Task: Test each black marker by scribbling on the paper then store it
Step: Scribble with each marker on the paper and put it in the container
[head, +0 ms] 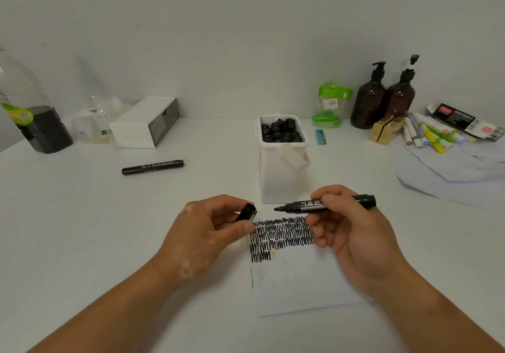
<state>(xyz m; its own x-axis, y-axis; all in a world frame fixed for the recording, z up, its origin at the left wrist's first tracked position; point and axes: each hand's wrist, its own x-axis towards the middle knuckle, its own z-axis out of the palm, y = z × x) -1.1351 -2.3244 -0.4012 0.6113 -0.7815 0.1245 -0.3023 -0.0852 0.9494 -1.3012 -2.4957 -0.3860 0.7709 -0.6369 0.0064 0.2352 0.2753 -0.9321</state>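
Note:
My right hand [347, 232] grips an uncapped black marker [306, 205], held level above the paper with its tip pointing left. My left hand [207, 232] pinches the marker's black cap [246, 212], its open end facing the tip a short gap away. The white paper [297, 279] lies on the table under both hands, its upper part filled with rows of black scribbles [281, 236]. Just behind the paper stands a white container [282, 177] holding several capped black markers [281, 131]. Another capped black marker [152, 167] lies on the table at the left.
A white drawer box [146, 123] and a clear bottle [24, 106] stand at the back left. Back right hold a green-lidded jar [329, 105], a blue lighter [320, 136], two brown pump bottles [382, 101], coloured markers [431, 134] and a pale cloth [459, 172].

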